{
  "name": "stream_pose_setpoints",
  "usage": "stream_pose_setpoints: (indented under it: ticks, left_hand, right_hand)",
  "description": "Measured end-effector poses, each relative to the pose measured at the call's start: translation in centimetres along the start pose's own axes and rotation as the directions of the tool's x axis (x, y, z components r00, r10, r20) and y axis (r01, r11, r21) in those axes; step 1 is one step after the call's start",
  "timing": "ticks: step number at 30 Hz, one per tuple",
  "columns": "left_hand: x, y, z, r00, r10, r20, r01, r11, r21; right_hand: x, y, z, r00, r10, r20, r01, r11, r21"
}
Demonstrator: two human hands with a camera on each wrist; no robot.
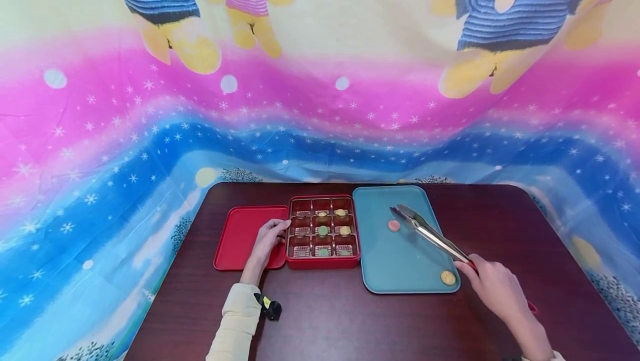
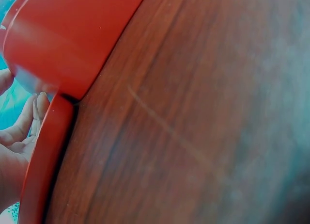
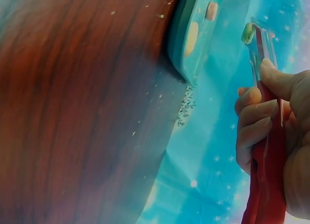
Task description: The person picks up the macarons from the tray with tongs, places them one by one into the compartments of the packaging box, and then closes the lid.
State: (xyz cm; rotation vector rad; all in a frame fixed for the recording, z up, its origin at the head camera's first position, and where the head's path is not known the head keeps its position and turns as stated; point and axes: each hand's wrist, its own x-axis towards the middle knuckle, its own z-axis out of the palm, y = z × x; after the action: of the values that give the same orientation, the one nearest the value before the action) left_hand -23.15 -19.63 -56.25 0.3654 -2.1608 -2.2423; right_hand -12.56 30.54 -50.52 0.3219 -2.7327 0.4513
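My right hand grips metal tongs by their red handles, the tips over the teal tray. At the tips, the right wrist view shows a small green macaron-like piece. A pink round piece lies on the tray just below the tips, and a yellow one sits in its near right corner. My left hand reaches over a red lid, its fingertips against the left side of a red box. Green and yellow pieces occupy several of the box's brown compartments.
All of this stands on a dark wood table. The lid lies flat left of the box, and the tray borders the box on the right. Behind the table hangs a printed curtain.
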Motion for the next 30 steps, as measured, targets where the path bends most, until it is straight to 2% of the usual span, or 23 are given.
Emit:
stream_pose_setpoints:
  ticks: [5,12,21,30]
  left_hand:
    - [0.0,0.1,-0.1,1.000,-0.007,0.009,0.007,1.000,-0.005]
    - [0.1,0.2,-0.3,0.999,-0.009,0.032,0.009,1.000,-0.002]
    - [0.3,-0.1,-0.2,0.999,-0.017,0.031,0.017,1.000,-0.009]
    - [0.3,0.3,-0.7,0.997,-0.030,0.070,0.028,0.999,0.032]
  right_hand:
    - [0.9,-0.7,0.2,0.999,-0.021,-0.032,0.021,1.000,-0.002]
    - [2.3,-1.9,0.1,1.000,-0.026,-0.009,0.026,1.000,0.009]
    - [4.3,-3.3,0.2,0.996,-0.085,-0.037,0.085,0.996,0.015]
    - [5.9,-4.6,0.3,0.993,-0.118,-0.023,0.118,0.993,0.021]
